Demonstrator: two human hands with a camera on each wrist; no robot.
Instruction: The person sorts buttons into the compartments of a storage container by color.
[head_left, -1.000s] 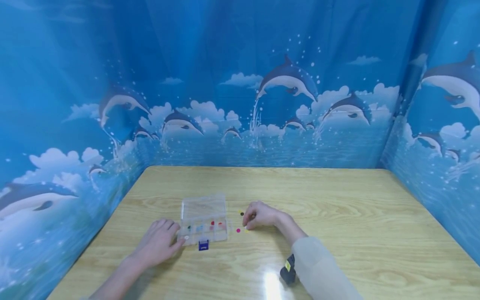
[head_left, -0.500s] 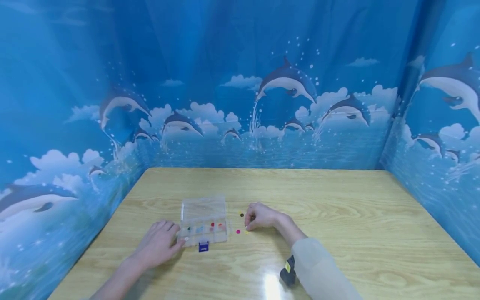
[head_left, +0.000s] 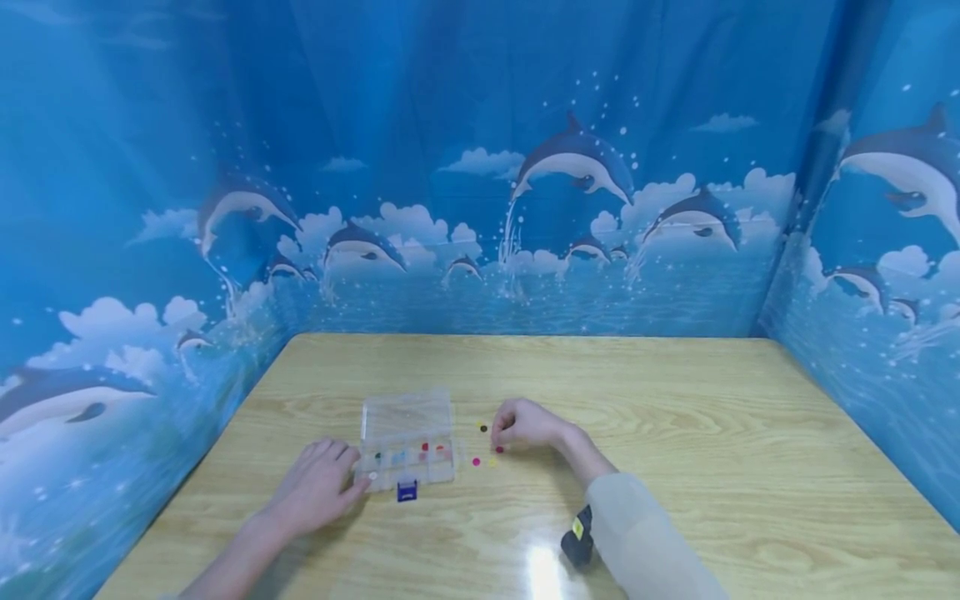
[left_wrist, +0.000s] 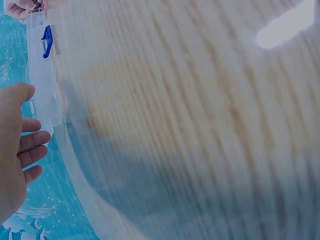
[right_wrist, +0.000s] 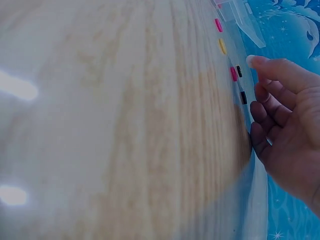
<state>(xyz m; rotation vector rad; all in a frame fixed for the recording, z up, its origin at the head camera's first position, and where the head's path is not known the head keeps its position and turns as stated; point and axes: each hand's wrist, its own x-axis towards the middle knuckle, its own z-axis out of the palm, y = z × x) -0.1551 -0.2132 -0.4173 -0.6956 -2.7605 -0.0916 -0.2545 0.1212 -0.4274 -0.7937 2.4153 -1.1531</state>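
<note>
A clear compartment box [head_left: 442,473] with a blue latch [head_left: 407,491] lies with its lid raised, holding several small coloured discs, apparently buttons. My left hand [head_left: 318,483] rests at its left end, fingers relaxed, thumb by the front corner. My right hand [head_left: 528,423] hovers over the loose discs to the right, fingers bent and thumb close to the index finger. Whether anything sits between those fingertips is hidden. Close under them lies a dark red disc [head_left: 499,450]. Nearby are a pink disc [head_left: 476,462], a yellow disc [head_left: 492,462] and a black disc [head_left: 483,428].
Beside the right sleeve [head_left: 637,517] a black object with a yellow label [head_left: 577,537] shows at the wrist. The wooden table [head_left: 675,417] spreads around the box. A blue dolphin-print curtain [head_left: 450,167] stands along its back and sides.
My right hand has shifted slightly up and to the right. The dark red disc now shows beneath its fingertips. My left hand and the box have stayed put.
</note>
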